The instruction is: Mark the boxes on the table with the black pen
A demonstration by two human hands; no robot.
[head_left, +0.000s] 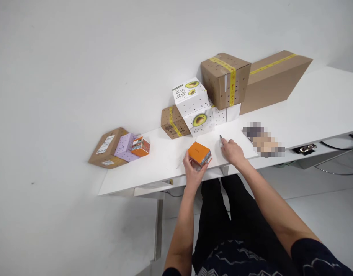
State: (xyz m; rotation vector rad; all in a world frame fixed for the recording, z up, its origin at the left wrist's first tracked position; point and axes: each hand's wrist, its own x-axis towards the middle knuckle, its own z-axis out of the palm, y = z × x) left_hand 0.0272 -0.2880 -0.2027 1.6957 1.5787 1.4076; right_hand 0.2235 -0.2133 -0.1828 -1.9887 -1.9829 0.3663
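Gripped orange cardboard box (198,151) in left hand (194,173), pen-like tool (221,139) in right hand (233,152), near front edge of tabletop (162,157), possibly risking a drop by loosening.

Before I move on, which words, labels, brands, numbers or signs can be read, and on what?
"Su-per Meal": white avocado-print box.
Everything else is too small or blurred to read: orange box in the left hand, lilac box, yellow tape, shipping label on the leftmost brown carton.

Orange box (198,151), spotted lilac box (125,147), dotted white avocado-print box (191,102), speckled brown carton (217,85), yellow tape (232,82)
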